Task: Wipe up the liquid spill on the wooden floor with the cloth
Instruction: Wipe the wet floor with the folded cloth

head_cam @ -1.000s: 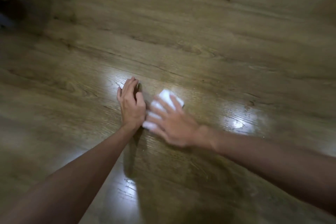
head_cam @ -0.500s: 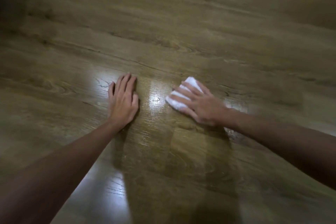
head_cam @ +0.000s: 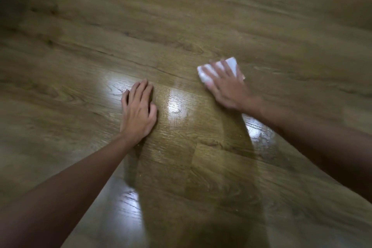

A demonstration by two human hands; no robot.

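Note:
A folded white cloth [head_cam: 231, 63] lies on the wooden floor [head_cam: 181, 16] right of centre. My right hand [head_cam: 226, 86] lies flat on the cloth with straight, spread fingers and presses it down; the hand is motion-blurred. My left hand [head_cam: 138, 108] rests palm down on the floor to the left, fingers straight and together, holding nothing. Between and below the hands the boards shine with a wet, glossy film [head_cam: 177, 104], and a second wet patch [head_cam: 259, 135] glistens under my right forearm.
Bare wood-grain planks run across the whole view. A dark, blurred shape [head_cam: 12, 0] sits at the far left edge. My own shadow falls over the floor at the bottom centre.
My right hand has slid the cloth to the right and away from my left hand, which it was beside a second ago. The left hand has stayed planted on the floor.

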